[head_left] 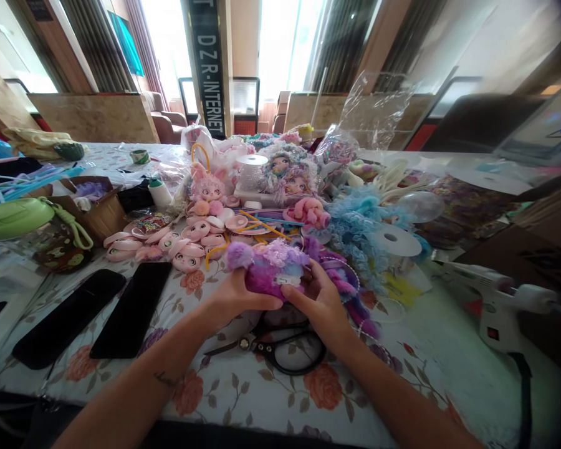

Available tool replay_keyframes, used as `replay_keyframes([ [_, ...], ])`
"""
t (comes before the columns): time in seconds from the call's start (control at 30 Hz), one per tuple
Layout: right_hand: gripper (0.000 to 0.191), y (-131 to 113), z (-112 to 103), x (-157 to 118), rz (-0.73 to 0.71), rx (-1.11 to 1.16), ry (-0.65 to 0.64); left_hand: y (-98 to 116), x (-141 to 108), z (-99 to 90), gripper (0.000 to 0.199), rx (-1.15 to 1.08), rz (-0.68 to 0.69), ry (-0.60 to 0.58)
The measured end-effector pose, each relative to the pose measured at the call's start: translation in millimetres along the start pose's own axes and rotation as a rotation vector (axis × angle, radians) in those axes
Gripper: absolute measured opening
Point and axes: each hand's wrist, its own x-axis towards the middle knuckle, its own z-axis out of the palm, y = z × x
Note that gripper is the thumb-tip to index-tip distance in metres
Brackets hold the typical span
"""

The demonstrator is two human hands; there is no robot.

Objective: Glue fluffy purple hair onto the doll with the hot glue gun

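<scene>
Between my two hands is a fluffy purple, pink and blue plush piece with a furry pompom at its left end. A small white clip shows on the side facing me, under my right thumb. My left hand grips the piece from the left, its thumb along the lower edge. My right hand closes on it from the right. Below the hands, black-handled scissors lie on the flowered tablecloth. Purple fluffy strips and a string of beads lie right of my right hand.
Pink doll faces lie in a heap behind the hands. Two dark phones rest at the left. Blue curly yarn and a white spool sit at the right, near a glue gun. A green-lidded jar stands far left.
</scene>
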Motion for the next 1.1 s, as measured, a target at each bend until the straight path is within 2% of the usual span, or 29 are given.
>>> replay_keyframes([
  [0.1, 0.059, -0.3, 0.1, -0.7, -0.009, 0.004, -0.002, -0.2, 0.0, 1.5, 0.056, 0.015, 0.023, 0.042],
  [0.23, 0.057, -1.7, 0.1, -1.2, -0.015, 0.047, -0.032, 1.4, 1.4, 3.0, 0.043, -0.114, -0.014, -0.025],
  [0.33, 0.054, -2.6, 0.6, -1.3, -0.003, 0.084, -0.058, 2.3, 1.8, 2.4, 0.035, -0.233, -0.057, -0.023],
  [0.43, 0.057, -3.4, 2.6, -2.2, 0.004, 0.087, -0.078, 0.6, 1.6, 1.4, 0.034, -0.226, -0.022, -0.033],
  [0.57, 0.061, -6.4, 4.3, -3.7, -0.015, 0.032, -0.127, -3.4, 2.4, -0.5, 0.048, -0.123, 0.032, -0.009],
  [0.73, 0.056, -6.9, 0.1, -4.0, -0.083, -0.009, -0.131, -4.2, 3.7, -1.4, 0.054, -0.125, -0.002, 0.006],
  [0.93, 0.08, -2.0, 2.5, -1.3, -0.016, -0.048, -0.109, -1.9, 1.9, 3.4, 0.054, 0.033, 0.012, 0.059],
  [1.1, 0.078, -5.8, 3.1, 0.9, -0.003, -0.112, -0.073, -0.4, -0.4, 4.1, 0.063, -0.022, -0.004, -0.029],
])
